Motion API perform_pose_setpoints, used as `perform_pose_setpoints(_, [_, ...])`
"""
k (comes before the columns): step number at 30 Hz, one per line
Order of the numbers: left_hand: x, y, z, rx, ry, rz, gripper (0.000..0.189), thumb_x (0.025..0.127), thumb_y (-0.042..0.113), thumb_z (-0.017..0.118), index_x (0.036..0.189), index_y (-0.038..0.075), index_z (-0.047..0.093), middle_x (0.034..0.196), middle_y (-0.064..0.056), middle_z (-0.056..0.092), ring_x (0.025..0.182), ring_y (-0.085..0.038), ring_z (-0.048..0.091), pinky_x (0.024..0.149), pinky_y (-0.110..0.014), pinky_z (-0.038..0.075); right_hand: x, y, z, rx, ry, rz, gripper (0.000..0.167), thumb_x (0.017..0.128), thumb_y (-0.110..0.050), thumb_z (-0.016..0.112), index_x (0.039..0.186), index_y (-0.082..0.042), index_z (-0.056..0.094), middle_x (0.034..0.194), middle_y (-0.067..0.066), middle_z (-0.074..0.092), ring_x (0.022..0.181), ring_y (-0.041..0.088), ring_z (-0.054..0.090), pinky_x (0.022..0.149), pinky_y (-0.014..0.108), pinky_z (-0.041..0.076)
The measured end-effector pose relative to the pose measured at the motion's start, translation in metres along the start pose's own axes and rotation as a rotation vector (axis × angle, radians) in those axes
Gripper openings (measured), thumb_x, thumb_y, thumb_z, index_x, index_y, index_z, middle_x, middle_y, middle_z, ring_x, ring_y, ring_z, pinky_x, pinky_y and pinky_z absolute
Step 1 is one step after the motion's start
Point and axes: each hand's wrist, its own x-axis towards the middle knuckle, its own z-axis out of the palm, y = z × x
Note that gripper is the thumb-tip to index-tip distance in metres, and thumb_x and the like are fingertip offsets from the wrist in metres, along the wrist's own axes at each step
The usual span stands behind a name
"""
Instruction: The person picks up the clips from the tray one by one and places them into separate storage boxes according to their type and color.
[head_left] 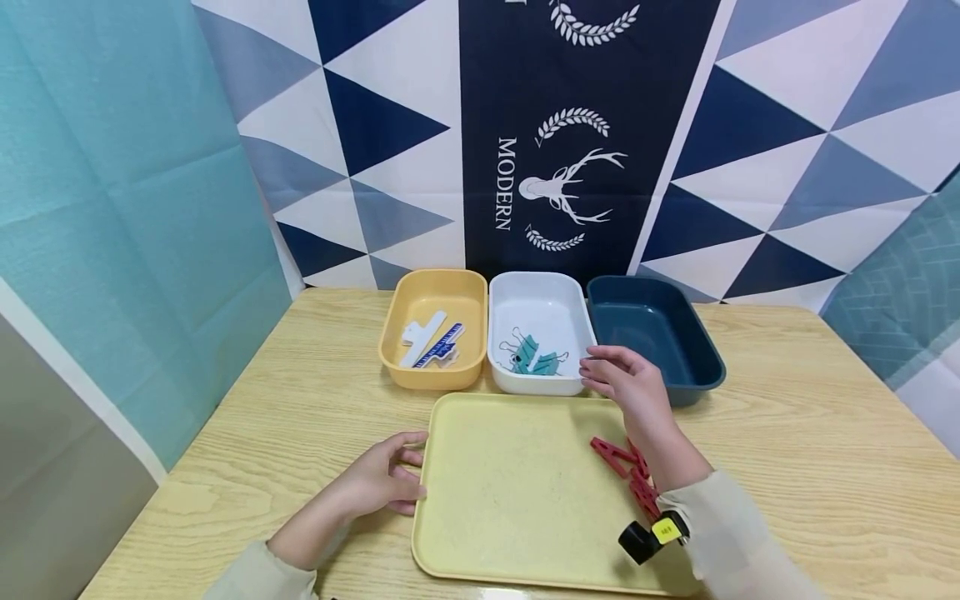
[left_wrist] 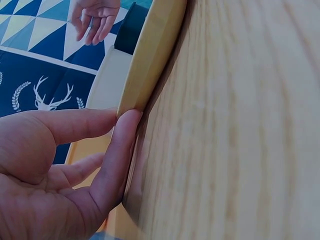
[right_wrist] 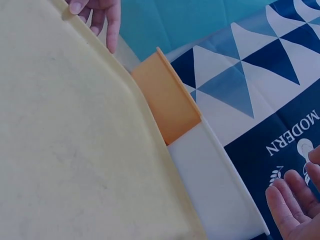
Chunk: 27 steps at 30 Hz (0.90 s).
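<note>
Left hand pinches the tray; right hand, fingers loose and empty, could bump the white bin if lowered

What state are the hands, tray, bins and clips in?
Tray: lying flat
Red clothespins: on tray, partly hidden
Yellow bin: upright, uncovered
White clip: lying in yellow bin
Blue clip: lying beside it
White bin: upright, uncovered
Teal binder clips: heaped in white bin
Dark blue bin: upright, uncovered
Left hand: holding tray's rim
Right hand: raised, holding nothing
</note>
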Motion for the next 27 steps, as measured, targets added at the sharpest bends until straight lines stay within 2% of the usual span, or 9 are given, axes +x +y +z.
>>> perform_pose_setpoints(3, [0.000, 0.000, 0.000, -0.001, -0.005, 0.003, 0.075, 0.077, -0.011, 0.067, 0.142, 0.000, 0.031, 0.113, -0.018, 0.042, 0.084, -0.020, 0.058, 0.063, -0.039, 0.058, -0.003, 0.003, -0.005, -0.001, 0.011, -0.003, 0.040, 0.090, -0.022, 0.063, 0.122, 0.000, 0.053, 0.107, 0.007, 0.063, 0.095, 0.013, 0.063, 0.090, 0.030, 0.048])
perform_pose_setpoints(9, [0.000, 0.000, 0.000, -0.001, -0.010, 0.003, 0.074, 0.077, -0.010, 0.067, 0.141, 0.000, 0.032, 0.113, -0.018, 0.042, 0.085, -0.020, 0.059, 0.064, -0.039, 0.058, -0.006, 0.009, -0.011, -0.004, 0.031, -0.003, 0.040, 0.090, -0.018, 0.064, 0.121, 0.004, 0.052, 0.108, 0.014, 0.060, 0.085, 0.011, 0.065, 0.084, 0.027, 0.052])
perform_pose_setpoints(18, [0.000, 0.001, 0.000, -0.006, -0.012, -0.001, 0.074, 0.077, -0.010, 0.067, 0.141, 0.001, 0.032, 0.113, -0.018, 0.042, 0.086, -0.021, 0.058, 0.065, -0.039, 0.058, -0.017, 0.011, -0.021, -0.081, 0.080, 0.030, 0.045, 0.090, -0.021, 0.064, 0.124, 0.004, 0.050, 0.101, 0.002, 0.059, 0.093, 0.017, 0.062, 0.087, 0.028, 0.051])
perform_pose_setpoints(27, [0.000, 0.000, -0.001, -0.007, -0.011, -0.002, 0.075, 0.077, -0.009, 0.068, 0.141, 0.001, 0.032, 0.114, -0.019, 0.042, 0.086, -0.021, 0.058, 0.065, -0.039, 0.058, -0.023, 0.017, -0.035, -0.089, 0.138, 0.059, 0.039, 0.088, -0.021, 0.066, 0.118, 0.001, 0.054, 0.096, -0.004, 0.058, 0.085, 0.010, 0.060, 0.081, 0.025, 0.054])
